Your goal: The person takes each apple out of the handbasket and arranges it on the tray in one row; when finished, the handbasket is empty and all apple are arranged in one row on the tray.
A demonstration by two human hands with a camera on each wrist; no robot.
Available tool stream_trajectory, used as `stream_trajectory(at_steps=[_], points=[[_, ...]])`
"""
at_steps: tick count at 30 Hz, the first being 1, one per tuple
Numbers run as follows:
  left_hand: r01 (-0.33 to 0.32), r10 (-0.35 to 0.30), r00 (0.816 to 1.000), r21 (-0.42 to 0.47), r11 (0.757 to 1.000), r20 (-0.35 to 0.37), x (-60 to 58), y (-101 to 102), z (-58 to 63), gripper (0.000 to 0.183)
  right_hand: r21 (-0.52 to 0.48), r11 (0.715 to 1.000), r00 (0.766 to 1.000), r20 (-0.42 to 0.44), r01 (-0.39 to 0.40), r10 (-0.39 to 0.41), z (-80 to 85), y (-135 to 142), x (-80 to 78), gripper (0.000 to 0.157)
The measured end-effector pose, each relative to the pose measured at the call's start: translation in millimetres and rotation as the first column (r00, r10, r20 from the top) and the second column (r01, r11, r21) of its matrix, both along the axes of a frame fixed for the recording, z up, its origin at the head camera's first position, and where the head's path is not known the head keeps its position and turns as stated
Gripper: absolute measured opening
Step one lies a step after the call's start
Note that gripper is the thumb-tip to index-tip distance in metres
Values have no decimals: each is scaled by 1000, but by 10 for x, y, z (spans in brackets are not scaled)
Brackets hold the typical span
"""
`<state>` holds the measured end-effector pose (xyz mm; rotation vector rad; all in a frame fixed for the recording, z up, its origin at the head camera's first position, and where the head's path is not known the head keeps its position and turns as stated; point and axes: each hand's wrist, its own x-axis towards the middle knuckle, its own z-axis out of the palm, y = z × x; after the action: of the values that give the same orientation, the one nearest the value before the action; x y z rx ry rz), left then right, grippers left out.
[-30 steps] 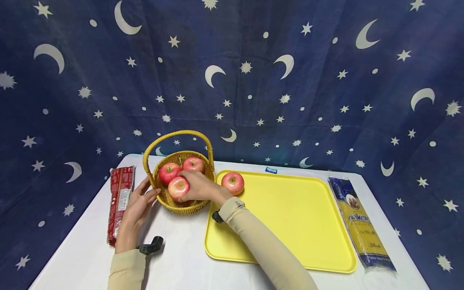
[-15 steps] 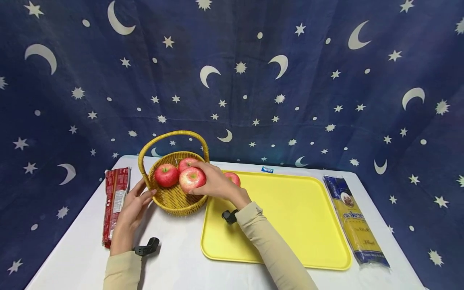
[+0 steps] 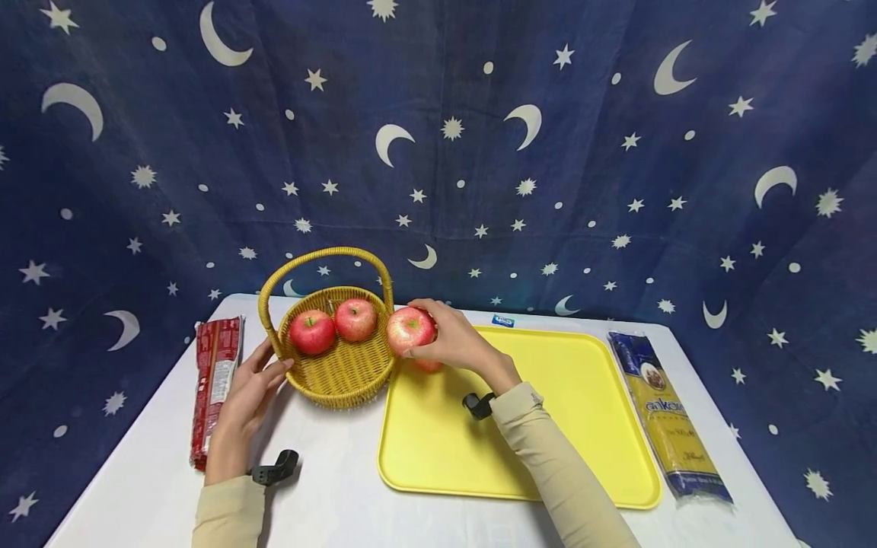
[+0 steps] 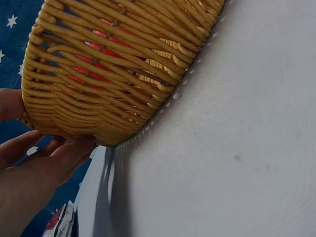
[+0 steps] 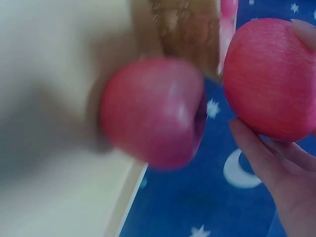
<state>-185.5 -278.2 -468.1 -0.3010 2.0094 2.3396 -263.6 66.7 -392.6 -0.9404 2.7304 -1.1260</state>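
A red-and-yellow apple (image 3: 409, 330) is gripped in my right hand (image 3: 460, 344), raised over the left rear part of the yellow tray (image 3: 534, 426). Below it, another apple (image 5: 150, 113) sits on the tray, mostly covered by my hand in the head view. The golden wicker basket (image 3: 342, 396), its tall handle upright, stands left of the tray. Inside lie two apples, a red one (image 3: 312, 332) at left and a paler one (image 3: 355, 320) behind. My left hand (image 3: 248, 390) holds the basket's left side, thumb at the rim, fingers against the outer wall (image 4: 98, 98).
A red packet (image 3: 215, 388) lies left of my left hand. Along the tray's right edge is a blue-and-yellow pasta packet (image 3: 671, 418). A small blue-and-white packet (image 3: 503, 321) lies behind the tray. A starry blue curtain (image 3: 438, 152) rises beyond the white table (image 3: 329, 472).
My right hand has lifted the apple out of the basket and carried it right, over the tray. The left hand stays at the basket. The head view has shifted slightly.
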Motion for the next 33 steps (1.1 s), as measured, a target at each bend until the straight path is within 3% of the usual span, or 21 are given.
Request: stream_trajectory(at_steps=[18, 25, 33], points=[[15, -15, 1000, 18, 1000, 6, -23, -10, -3, 81, 28, 988, 988, 15, 152, -152, -29, 799, -84, 74], [19, -19, 1000, 14, 1000, 0, -17, 9, 9, 81, 69, 981, 983, 12, 180, -182, -212, 1003, -108, 73], [25, -25, 1000, -12, 1000, -4, -9, -16, 8, 82, 94, 981, 980, 84, 170, -178, -472, 1089, -139, 73]])
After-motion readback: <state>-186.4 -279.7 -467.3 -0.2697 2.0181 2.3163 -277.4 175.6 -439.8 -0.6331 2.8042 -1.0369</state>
